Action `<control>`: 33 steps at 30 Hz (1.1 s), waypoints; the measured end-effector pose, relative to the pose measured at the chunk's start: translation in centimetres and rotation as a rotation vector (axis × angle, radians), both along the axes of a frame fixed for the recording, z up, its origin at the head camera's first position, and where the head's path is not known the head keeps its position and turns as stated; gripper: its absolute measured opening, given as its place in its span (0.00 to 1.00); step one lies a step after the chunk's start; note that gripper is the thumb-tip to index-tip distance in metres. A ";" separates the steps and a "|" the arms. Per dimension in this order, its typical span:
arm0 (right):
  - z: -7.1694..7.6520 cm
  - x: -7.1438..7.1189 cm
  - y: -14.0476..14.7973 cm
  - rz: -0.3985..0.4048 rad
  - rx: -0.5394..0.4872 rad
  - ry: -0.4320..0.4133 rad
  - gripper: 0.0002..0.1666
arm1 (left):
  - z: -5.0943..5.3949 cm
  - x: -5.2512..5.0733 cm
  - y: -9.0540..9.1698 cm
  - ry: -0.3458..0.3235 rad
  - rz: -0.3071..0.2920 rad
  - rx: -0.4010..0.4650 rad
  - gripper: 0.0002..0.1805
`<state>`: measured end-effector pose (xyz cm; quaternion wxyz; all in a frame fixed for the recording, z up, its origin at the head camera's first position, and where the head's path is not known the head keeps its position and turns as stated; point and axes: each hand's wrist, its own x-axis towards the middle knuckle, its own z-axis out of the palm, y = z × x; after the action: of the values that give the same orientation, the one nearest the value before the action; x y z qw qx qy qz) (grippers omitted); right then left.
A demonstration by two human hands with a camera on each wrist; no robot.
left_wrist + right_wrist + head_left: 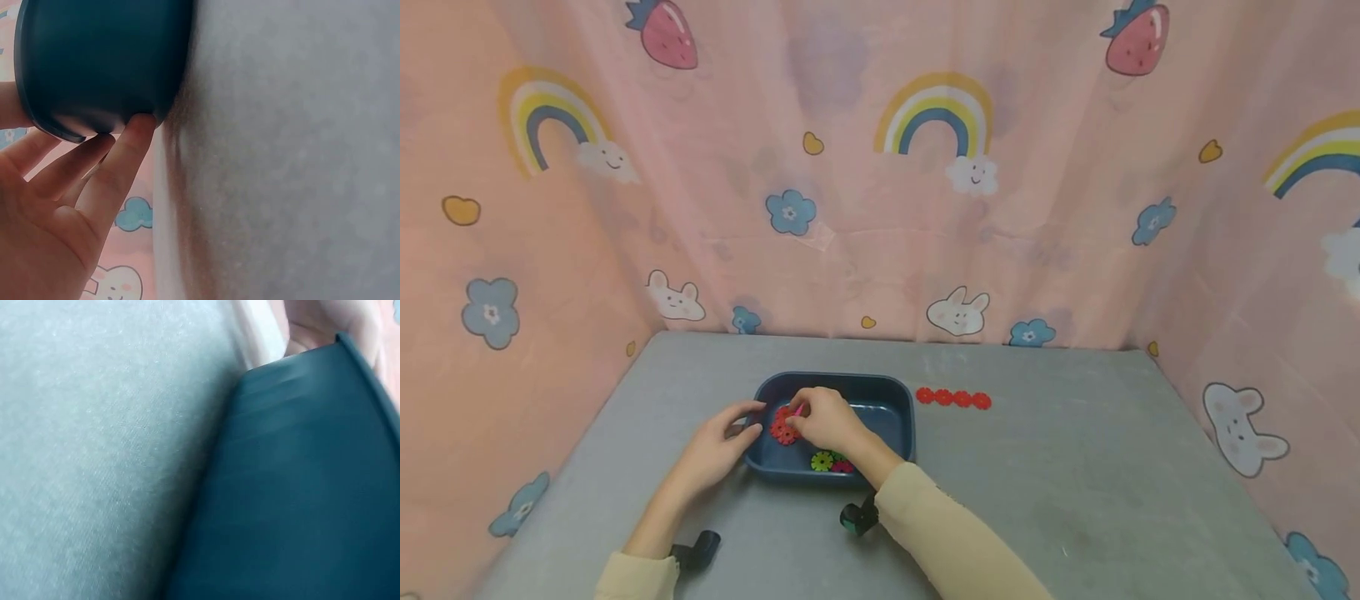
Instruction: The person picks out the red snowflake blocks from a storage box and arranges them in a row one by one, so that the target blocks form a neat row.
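A dark blue tray [865, 477] stands on the table, its outer wall [106, 56] large in the left wrist view. My left hand [718, 446] holds its left end, with fingertips [142, 125] against the outer wall and another finger at the rim. Over the tray's left half, my right hand [827, 419] pinches a pink notched plastic disc [802, 410], partly hidden by the fingers. Below that hand lie red snowflake discs [782, 429]. A yellow-green disc [822, 461] and a magenta one [842, 467] sit near the tray's front wall. The right wrist view shows mostly tray wall [300, 487].
Several red discs [953, 398] form a row on the grey table [1075, 467], right of the tray's far corner. A pink printed curtain [865, 250] encloses the table at the back and sides. Dark wrist-camera mounts [698, 550] hang beneath both forearms.
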<state>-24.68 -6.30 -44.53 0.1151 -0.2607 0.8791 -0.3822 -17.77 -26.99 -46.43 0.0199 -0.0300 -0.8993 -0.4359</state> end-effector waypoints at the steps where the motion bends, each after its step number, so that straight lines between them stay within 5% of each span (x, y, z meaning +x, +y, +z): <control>1: -0.1 -0.1 -0.1 0.003 0.012 -0.006 0.13 | 0.0 0.0 0.0 0.001 -0.002 0.000 0.21; 16: -1.5 -0.3 -1.1 0.025 0.262 0.072 0.13 | -0.1 0.0 0.1 0.004 -0.006 0.011 0.21; 33: 0.6 0.5 0.5 0.068 0.037 -0.025 0.05 | 0.1 0.0 0.1 0.001 -0.007 0.016 0.21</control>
<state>-24.16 -5.82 -43.96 0.1435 -0.2834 0.8752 -0.3648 -17.74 -26.90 -46.38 0.0192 -0.0330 -0.8957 -0.4431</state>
